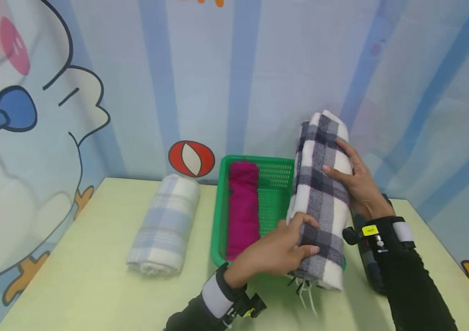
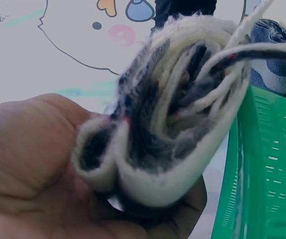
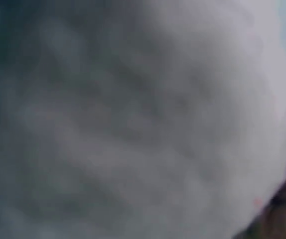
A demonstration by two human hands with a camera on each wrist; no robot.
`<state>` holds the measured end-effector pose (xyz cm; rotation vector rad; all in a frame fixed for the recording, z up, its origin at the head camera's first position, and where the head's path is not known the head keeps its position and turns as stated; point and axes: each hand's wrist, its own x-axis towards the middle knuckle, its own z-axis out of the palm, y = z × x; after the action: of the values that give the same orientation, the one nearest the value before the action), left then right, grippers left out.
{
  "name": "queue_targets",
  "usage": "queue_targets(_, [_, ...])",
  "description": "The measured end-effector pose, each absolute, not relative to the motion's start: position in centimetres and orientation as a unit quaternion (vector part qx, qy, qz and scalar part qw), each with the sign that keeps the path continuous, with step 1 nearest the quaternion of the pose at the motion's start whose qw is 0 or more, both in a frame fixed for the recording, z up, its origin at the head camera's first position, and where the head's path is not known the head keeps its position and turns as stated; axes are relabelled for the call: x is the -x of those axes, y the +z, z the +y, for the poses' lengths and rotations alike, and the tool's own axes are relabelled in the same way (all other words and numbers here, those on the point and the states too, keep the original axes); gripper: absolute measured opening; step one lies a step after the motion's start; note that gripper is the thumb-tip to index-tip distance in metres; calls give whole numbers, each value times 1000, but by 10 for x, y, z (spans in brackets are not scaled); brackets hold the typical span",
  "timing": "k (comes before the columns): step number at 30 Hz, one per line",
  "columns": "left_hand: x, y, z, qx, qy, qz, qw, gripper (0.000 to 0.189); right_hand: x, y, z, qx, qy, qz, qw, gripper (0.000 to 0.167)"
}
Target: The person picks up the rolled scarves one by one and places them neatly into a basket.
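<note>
A rolled scarf in grey, white and dark check is held tilted over the right part of a green basket. My left hand grips its near end from the left, where loose fringe hangs down. In the left wrist view the coiled end of the checked scarf lies between thumb and fingers. Higher up, my right hand holds the roll's right side. Blurred cloth fills most of the right wrist view. Inside the basket, at its left side, lies a magenta cloth roll.
A pale blue and white plaid roll lies on the table left of the basket. To the right, a dark plaid roll is partly hidden by my right arm. A printed cartoon backdrop stands behind the table.
</note>
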<state>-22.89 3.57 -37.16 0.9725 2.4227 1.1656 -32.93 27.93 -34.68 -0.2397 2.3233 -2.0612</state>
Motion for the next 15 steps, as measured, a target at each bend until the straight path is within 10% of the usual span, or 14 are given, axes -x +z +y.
queue_targets(15, [223,-377,32,-293,401,860,120,43,355,-364,259,64,-599,796,51,77])
